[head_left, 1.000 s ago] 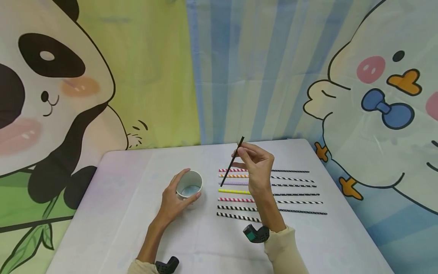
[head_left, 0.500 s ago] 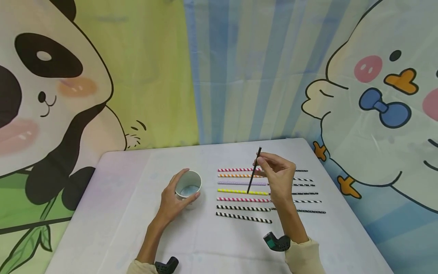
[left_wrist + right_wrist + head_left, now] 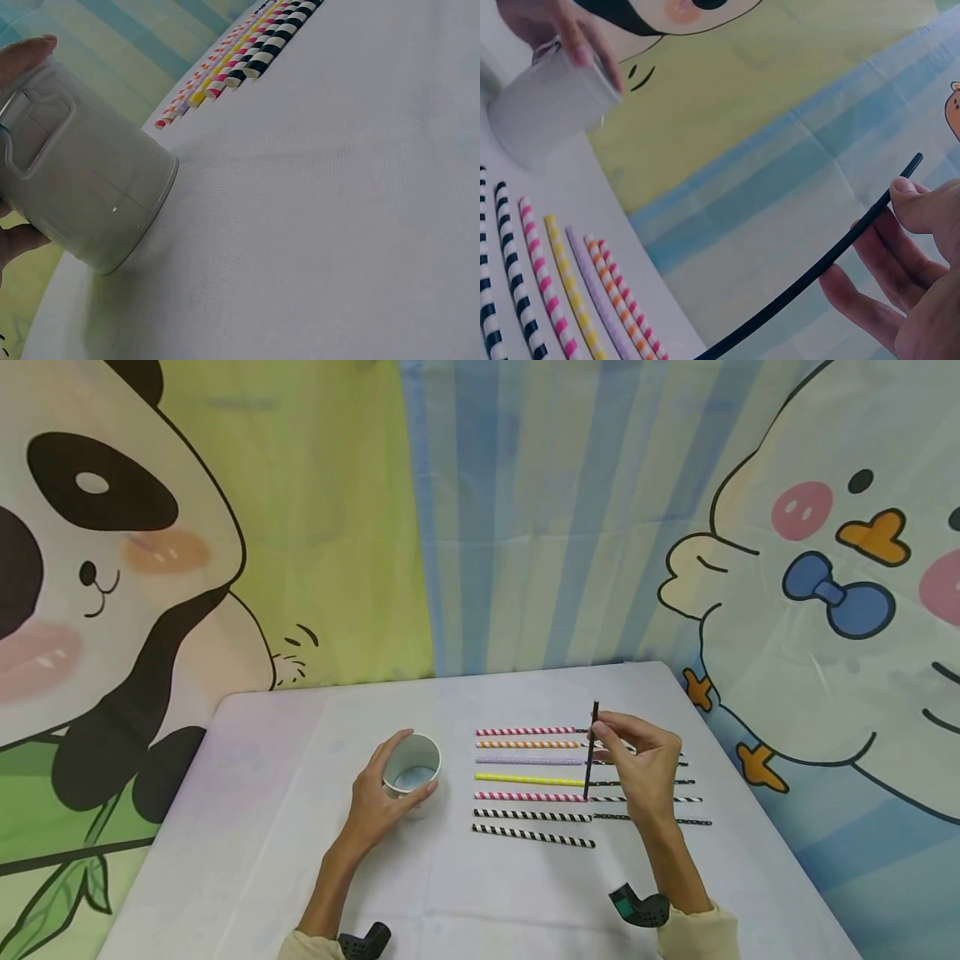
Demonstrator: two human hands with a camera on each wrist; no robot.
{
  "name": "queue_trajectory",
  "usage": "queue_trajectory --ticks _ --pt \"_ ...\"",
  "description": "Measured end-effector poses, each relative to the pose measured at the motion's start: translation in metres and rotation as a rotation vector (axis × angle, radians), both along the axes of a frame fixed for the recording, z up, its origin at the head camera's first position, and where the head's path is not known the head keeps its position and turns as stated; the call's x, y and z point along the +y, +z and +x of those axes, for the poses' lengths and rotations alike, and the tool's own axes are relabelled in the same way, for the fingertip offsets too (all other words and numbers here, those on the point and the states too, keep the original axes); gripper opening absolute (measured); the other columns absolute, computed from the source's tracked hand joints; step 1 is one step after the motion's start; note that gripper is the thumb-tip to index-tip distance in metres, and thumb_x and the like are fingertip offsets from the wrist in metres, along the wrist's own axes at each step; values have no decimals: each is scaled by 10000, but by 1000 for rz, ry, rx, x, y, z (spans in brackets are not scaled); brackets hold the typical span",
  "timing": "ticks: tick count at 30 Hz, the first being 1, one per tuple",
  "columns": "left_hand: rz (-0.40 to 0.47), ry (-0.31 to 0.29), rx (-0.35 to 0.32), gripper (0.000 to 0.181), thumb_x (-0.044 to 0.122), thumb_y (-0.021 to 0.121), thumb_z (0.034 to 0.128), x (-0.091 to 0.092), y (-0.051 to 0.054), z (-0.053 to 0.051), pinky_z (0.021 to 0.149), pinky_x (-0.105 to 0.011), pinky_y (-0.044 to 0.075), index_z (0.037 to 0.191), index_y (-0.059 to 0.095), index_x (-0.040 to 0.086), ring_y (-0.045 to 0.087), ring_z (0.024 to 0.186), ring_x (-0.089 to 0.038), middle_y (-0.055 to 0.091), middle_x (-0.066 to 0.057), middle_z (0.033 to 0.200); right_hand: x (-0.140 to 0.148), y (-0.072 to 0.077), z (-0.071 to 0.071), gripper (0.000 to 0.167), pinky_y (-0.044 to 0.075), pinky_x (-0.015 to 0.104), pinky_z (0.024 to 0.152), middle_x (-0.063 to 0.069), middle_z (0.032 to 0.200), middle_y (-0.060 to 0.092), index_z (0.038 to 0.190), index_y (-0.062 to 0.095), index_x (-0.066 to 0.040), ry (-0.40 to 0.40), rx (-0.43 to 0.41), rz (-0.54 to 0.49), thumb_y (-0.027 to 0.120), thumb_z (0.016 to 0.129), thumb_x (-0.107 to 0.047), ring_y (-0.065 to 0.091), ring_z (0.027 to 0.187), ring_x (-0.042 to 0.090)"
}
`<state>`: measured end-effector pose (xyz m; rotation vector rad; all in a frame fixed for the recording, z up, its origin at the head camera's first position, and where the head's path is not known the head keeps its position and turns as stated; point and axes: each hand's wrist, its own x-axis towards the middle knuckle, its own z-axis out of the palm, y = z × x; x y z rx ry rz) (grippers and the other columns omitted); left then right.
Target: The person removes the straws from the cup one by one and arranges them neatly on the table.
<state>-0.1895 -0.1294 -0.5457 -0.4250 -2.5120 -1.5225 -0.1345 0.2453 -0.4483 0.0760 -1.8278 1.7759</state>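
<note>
My left hand (image 3: pixel 381 793) grips a whitish cup (image 3: pixel 426 753) standing on the table, thumb on the near side and fingers along the far left. In the left wrist view the cup (image 3: pixel 97 165) shows a handle shape on its side. Between thumb and fingertips, my right hand (image 3: pixel 651 768) pinches a thin black straw (image 3: pixel 589 758) near its upper end. It stands nearly upright in the head view, its lower end over the end of a pink-striped straw (image 3: pixel 528 797). Whether it touches cannot be told. The right wrist view shows the black straw (image 3: pixel 795 289) as plain and dark.
Left of my right hand lie several striped paper straws in a row, among them a yellow one (image 3: pixel 528 779), a purple one (image 3: pixel 528 761) and a black-and-white one (image 3: pixel 532 836). Thinner black-and-white straws (image 3: pixel 693 822) extend to their right. A printed curtain (image 3: pixel 510 527) hangs behind the white table (image 3: pixel 300 777).
My right hand has moved right and nearer across the straws, carrying the black straw, which has turned more upright. My left hand stays on the cup.
</note>
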Motion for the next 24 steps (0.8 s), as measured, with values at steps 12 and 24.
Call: queue_trajectory --ticks 12,24 --pt "4 -7 0 884 376 940 859 -1 -1 0 1039 -641 531 1623 498 319 657 1311 -373 622 -37 1537 22 -13 13 151 645 271 673 -131 1008 819 1077 846 13 -67 -19 255 809 938 59 768 857 60" --pt "-6 -3 5 888 373 942 857 0 0 -1 1033 -643 530 1623 500 308 659 1302 -357 629 -45 1526 45 -28 29 272 571 121 626 113 945 825 1047 871 -65 -98 52 566 851 855 127 704 898 -95"
